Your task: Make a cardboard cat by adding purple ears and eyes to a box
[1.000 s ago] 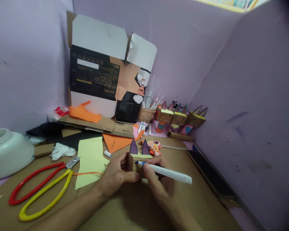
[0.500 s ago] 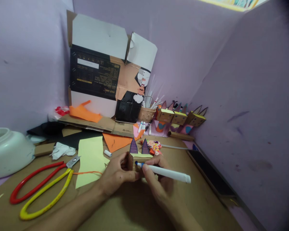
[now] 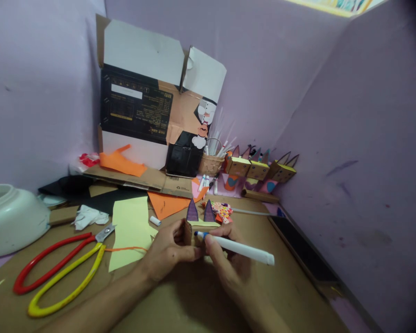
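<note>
A small cardboard box (image 3: 188,231) with a pale yellow top edge and two purple pointed ears stands between my hands. My left hand (image 3: 171,249) grips its left side, thumb across the lower front. In my right hand (image 3: 229,254) is a white marker (image 3: 246,250), its blue tip at the front face of the box. The fingers cover much of that face. Just left of my left hand lies a pale yellow paper sheet (image 3: 130,231), with a white marker cap (image 3: 155,220) beside it.
Scissors (image 3: 99,245) with red and yellow handles lie at the left, near a white bowl (image 3: 15,222). Behind stand an unfolded carton (image 3: 135,106), a basket of markers (image 3: 211,165) and several eared cardboard figures (image 3: 258,170). A dark panel (image 3: 301,249) lies right.
The marker tip has shifted very slightly on the box front. Both hands keep their holds, and nothing else has visibly moved.
</note>
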`<state>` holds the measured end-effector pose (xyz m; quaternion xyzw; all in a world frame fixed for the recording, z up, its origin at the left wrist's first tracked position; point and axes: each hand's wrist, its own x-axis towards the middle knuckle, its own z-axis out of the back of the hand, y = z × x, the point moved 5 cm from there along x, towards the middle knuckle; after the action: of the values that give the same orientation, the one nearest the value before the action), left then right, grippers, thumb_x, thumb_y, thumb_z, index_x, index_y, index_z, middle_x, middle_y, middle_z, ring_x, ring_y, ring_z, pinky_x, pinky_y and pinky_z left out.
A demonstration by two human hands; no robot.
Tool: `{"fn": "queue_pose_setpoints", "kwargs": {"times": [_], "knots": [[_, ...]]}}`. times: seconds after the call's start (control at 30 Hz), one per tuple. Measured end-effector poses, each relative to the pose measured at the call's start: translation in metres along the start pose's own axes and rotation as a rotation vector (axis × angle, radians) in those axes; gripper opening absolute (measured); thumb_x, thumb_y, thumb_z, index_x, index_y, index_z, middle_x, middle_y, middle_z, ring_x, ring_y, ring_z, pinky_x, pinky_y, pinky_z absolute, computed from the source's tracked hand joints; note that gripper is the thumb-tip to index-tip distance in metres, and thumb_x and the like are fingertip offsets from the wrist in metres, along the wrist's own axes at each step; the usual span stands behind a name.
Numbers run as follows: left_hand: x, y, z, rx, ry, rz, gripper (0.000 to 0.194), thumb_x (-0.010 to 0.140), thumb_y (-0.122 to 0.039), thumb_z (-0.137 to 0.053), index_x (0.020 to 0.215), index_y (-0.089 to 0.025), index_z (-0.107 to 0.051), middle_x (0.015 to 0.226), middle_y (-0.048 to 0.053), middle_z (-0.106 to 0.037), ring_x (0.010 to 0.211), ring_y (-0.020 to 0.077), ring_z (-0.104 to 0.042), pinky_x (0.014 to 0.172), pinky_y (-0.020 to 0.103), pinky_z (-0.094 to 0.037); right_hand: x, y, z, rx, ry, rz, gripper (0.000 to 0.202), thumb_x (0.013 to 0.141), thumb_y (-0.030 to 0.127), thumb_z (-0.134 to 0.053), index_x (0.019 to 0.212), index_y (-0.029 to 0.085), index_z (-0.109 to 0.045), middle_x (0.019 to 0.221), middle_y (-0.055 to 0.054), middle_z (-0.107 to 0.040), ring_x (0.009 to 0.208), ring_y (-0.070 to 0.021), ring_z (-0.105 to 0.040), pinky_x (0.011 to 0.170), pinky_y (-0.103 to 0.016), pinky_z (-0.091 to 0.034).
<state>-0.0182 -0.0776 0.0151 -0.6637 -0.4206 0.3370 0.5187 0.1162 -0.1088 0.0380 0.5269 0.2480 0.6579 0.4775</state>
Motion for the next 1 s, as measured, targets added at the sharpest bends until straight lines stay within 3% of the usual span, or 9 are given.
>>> {"fn": "queue_pose_setpoints", "kwargs": {"times": [0.23,0.43,0.63,0.8,1.0], "knots": [[0.0015,0.0017,0.0019,0.022,-0.008,-0.012,0.038,0.057,-0.020,-0.077,0.091,-0.015,-0.062,0.094,0.006,-0.068,0.092,0.0273,-0.059,0.084,0.038,-0.044,-0.0004,-0.0006,-0.0009,-0.008,-0.024,-0.030,0.013,0.083,0.032,-0.055,0.077,0.020,-0.054,0.060,0.001,-0.057,0.051,-0.0118,-0.051,0.047,-0.022,-0.038],[0.0016,0.0024,0.0020,0.009,-0.006,-0.005,0.046,0.056,-0.021,-0.078,0.099,-0.015,-0.062,0.099,0.007,-0.068,0.096,0.0279,-0.059,0.086,0.037,-0.044,0.0011,0.0014,0.0000,-0.018,-0.004,0.043,0.010,0.083,0.029,-0.056,0.078,0.020,-0.055,0.062,0.002,-0.057,0.053,-0.0116,-0.051,0.048,-0.021,-0.038],[0.0018,0.0004,0.0007,0.013,0.008,-0.023,0.046,0.058,-0.021,-0.077,0.101,-0.015,-0.061,0.097,0.007,-0.068,0.094,0.0270,-0.059,0.085,0.037,-0.045,0.0011,0.0052,0.0003,-0.063,0.052,0.025,0.009,0.084,0.027,-0.055,0.079,0.020,-0.056,0.064,0.001,-0.058,0.056,-0.0119,-0.052,0.050,-0.021,-0.039],[0.0018,-0.0006,-0.0003,0.008,0.003,-0.017,0.054,0.057,-0.020,-0.078,0.108,-0.015,-0.060,0.100,0.007,-0.068,0.097,0.0279,-0.059,0.086,0.037,-0.045,0.0014,0.0058,0.0015,-0.068,0.020,0.010,0.010,0.082,0.029,-0.056,0.077,0.020,-0.057,0.060,0.002,-0.056,0.050,-0.0114,-0.049,0.046,-0.021,-0.036],[0.0012,-0.0008,-0.0005,0.010,0.004,-0.003,0.050,0.057,-0.020,-0.078,0.105,-0.015,-0.062,0.101,0.007,-0.068,0.097,0.0284,-0.059,0.086,0.037,-0.045,0.0020,0.0047,0.0020,-0.058,0.036,0.005,0.011,0.082,0.027,-0.055,0.075,0.020,-0.056,0.061,0.002,-0.056,0.052,-0.0113,-0.050,0.047,-0.021,-0.036]]}}
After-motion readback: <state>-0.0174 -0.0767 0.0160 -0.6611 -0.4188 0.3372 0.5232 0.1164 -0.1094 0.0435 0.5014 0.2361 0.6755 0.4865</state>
